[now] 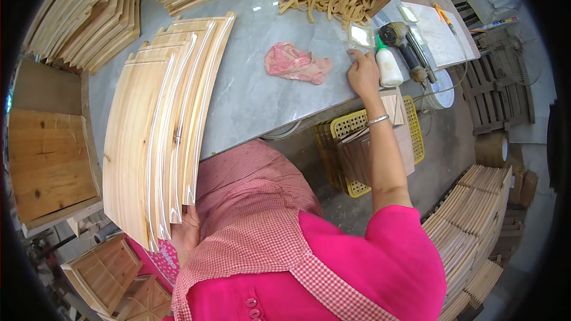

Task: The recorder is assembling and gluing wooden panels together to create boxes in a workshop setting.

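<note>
Left hand (188, 232): at the near edge of the table (256, 101), fingers curled under the near ends of a fanned stack of curved boards (160, 125); the stack lies on the left of the table, overhanging its near edge
Right hand (363, 74): stretched to the far right of the table, fingers spread flat on the surface, holding nothing, just beside a small clear tray (361, 35) and a white glue bottle (389, 66) with a green tip
Pink rag (296, 63): mid-table, apart from both hands
Handling note: support the boards from below so the fan does not slide; reach for the bottle without tipping it
</note>
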Tool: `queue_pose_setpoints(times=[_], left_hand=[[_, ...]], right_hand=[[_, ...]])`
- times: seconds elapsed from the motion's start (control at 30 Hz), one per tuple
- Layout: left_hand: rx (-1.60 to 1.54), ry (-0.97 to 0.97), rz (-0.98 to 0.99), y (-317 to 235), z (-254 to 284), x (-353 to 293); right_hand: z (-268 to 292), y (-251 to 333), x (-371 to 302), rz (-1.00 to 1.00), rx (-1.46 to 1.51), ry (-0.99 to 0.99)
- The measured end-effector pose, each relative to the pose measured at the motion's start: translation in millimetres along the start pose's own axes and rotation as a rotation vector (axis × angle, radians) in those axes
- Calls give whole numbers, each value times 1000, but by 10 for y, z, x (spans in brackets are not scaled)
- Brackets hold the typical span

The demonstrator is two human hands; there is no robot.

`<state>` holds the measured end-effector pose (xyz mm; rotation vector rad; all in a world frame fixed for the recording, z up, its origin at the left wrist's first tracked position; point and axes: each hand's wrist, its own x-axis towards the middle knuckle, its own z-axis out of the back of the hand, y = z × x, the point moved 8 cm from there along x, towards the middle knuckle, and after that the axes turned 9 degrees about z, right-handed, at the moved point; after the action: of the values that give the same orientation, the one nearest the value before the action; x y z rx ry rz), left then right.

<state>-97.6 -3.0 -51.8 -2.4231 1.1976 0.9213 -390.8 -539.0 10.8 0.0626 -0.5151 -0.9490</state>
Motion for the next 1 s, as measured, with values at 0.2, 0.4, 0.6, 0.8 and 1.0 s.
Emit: queue_pose_setpoints(times=[0.2, 0.4, 0.6, 0.8, 1.0], left_hand=[[30, 13, -6, 54, -104, -45], [70, 67, 23, -42, 4, 35], [31, 65, 33, -5, -28, 1], [10, 64, 37, -21, 1, -31], [-2, 2, 34, -9, 16, 5]], right_hand=[[359, 1089, -121, 288, 303, -333], [-149, 1349, -145, 345, 188, -42], [62, 1097, -132, 86, 604, 102], [938, 22, -83, -73, -265, -266], [783, -385, -318, -167, -213, -203]])
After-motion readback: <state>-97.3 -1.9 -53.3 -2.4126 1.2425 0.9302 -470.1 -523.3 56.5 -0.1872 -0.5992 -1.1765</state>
